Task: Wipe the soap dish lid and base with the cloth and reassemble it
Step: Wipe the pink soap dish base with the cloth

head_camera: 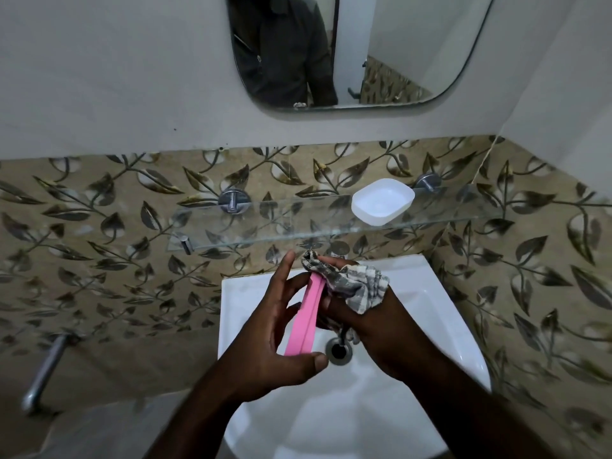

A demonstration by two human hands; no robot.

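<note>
Nearest me, left grip (275,332) pinches lid (306,314) edge-on, long axis pointing away; right grip (381,329) clamps cloth (364,286) against its right side.

You note on the lid (306,316), in your left hand (278,329): pink plastic, smooth, low sheen. In your right hand (374,326), the cloth (361,283): woven checked fabric, matt, coarse, crumpled. Right of centre, the base (382,202): white plastic, smooth, soft sheen. Under it the shelf (265,223): clear glass, glossy; its brackets (233,200) polished metal. Centre, the sink (414,313): white glazed ceramic, glossy; drain ring (331,356) bright metal. The wall tiles (99,226): leaf-patterned, satin glaze. Lower left, the pipe (46,369): dull metal.
</note>
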